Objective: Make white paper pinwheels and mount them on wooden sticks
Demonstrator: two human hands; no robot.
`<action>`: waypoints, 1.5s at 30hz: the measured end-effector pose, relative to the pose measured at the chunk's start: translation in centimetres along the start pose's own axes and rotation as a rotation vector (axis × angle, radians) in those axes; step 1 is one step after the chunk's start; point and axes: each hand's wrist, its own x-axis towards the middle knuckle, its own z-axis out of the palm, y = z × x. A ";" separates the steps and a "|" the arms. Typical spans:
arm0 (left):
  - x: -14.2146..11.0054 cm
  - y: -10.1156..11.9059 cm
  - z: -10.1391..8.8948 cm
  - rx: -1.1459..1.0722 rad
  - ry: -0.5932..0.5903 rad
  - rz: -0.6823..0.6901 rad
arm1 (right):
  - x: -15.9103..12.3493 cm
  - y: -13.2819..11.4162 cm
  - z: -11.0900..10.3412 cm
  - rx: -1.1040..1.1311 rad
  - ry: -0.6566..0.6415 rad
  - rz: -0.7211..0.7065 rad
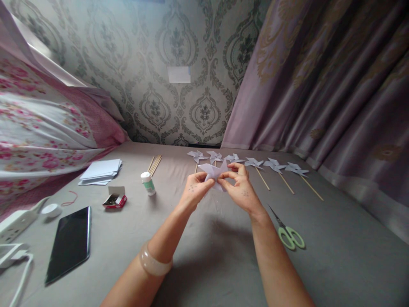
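Between my two hands is a white paper pinwheel (pixel 211 169), held up above the grey-covered table. My left hand (pixel 197 187) pinches its left side, thumb toward the middle. From the right, my right hand (pixel 238 184) grips it with thumb and fingertips near the centre. Whether a pin sits at the centre is hidden by the fingers. Behind the hands lies a row of several finished-looking pinwheels on wooden sticks, one of them a pinwheel (pixel 254 162) just right of my right hand.
Scissors (pixel 289 235) with green handles lie by my right forearm. Leftward are a glue bottle (pixel 148 184), wooden sticks (pixel 155 164), a small open red box (pixel 115 199), a paper stack (pixel 99 171), a tablet or phone (pixel 69 243), a red string (pixel 70 199) and a power strip (pixel 17 224).
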 end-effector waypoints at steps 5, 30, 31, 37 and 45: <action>0.1 -0.1 -0.1 0.012 0.008 -0.039 | 0.0 -0.2 -0.1 0.015 -0.028 0.028; -0.3 0.3 0.1 0.067 -0.072 0.059 | 0.1 0.3 0.0 -0.002 0.013 0.006; -0.3 0.3 0.0 0.086 -0.076 0.060 | 0.1 0.3 0.0 -0.001 0.016 0.007; -0.3 0.4 0.0 0.089 -0.087 0.053 | 0.2 0.3 0.0 0.033 -0.003 0.016; 0.0 -0.2 -0.4 0.054 -0.105 0.058 | 0.3 0.2 -0.1 0.088 -0.007 0.045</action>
